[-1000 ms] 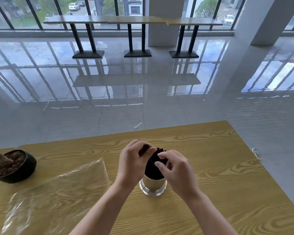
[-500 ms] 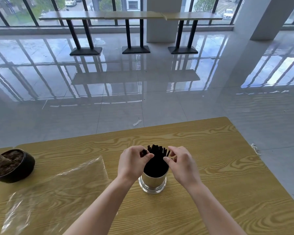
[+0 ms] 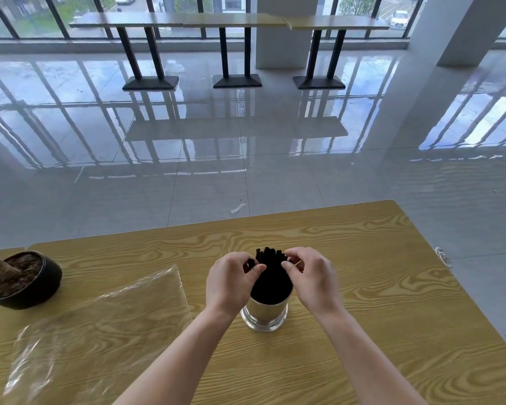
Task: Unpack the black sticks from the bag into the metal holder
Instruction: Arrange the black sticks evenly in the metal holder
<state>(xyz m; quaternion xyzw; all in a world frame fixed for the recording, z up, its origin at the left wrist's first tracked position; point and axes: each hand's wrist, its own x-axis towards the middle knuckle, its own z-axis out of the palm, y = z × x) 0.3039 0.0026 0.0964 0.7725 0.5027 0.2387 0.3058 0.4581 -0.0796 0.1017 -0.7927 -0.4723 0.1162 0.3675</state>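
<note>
A bundle of black sticks [image 3: 270, 276] stands upright in the shiny metal holder [image 3: 265, 315] on the wooden table [image 3: 377, 302]. My left hand [image 3: 231, 283] is at the bundle's left side, thumb and fingers pinching the stick tops. On the right side, my right hand [image 3: 310, 277] pinches the tops the same way. The clear plastic bag [image 3: 100, 325] lies flat and empty-looking on the table to the left.
A black bowl-shaped plant pot [image 3: 21, 279] with soil and a stem sits at the table's far left. The table's far edge and right edge drop to a glossy tiled floor. High tables [image 3: 231, 23] stand by the windows far behind.
Both hands have slid from covering the stick tops to the bundle's two sides, so the tops now show between them. The camera has tilted slightly.
</note>
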